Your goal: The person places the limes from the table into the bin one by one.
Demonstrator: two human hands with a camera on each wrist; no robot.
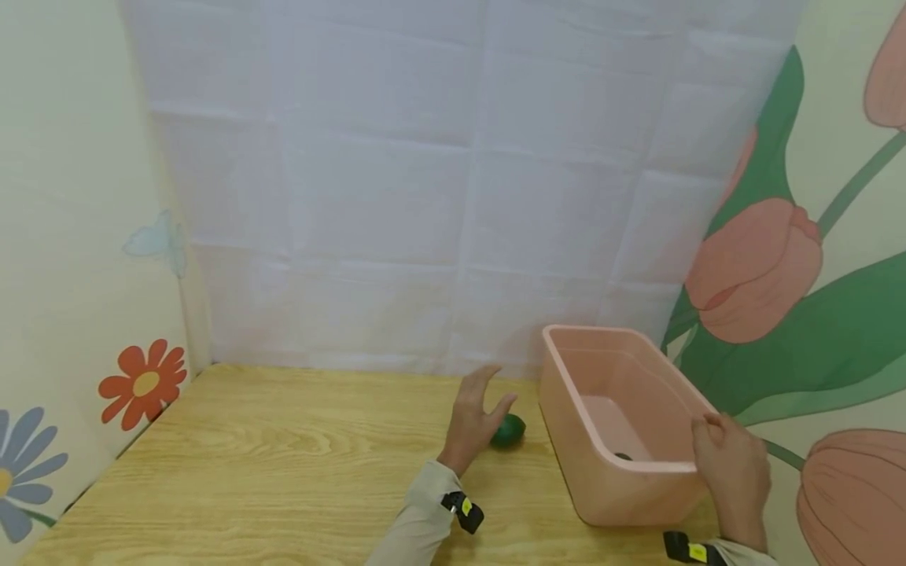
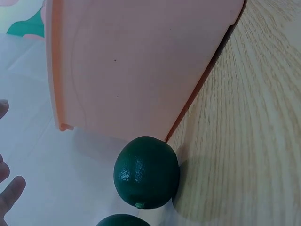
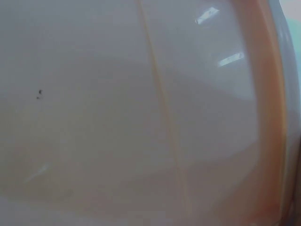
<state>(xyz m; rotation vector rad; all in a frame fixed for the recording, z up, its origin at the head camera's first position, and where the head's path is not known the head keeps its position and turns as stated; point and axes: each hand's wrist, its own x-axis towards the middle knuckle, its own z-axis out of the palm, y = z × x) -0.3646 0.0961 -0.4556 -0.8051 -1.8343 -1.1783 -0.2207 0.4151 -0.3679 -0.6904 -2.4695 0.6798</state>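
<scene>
My left hand is over the table beside a dark green lime, its thumb and fingers spread apart and holding nothing. The left wrist view shows this lime near the bin's wall, with part of a second green fruit at the lower edge. At the near right corner of a pink plastic bin, my right hand grips the rim. A small dark green thing shows inside the bin, mostly hidden by the near wall. The bin's wall fills the right wrist view.
The wood-grain table extends to the left of the bin. A creased white sheet hangs behind it. A wall with painted tulips stands close on the bin's right, and a flowered wall on the left.
</scene>
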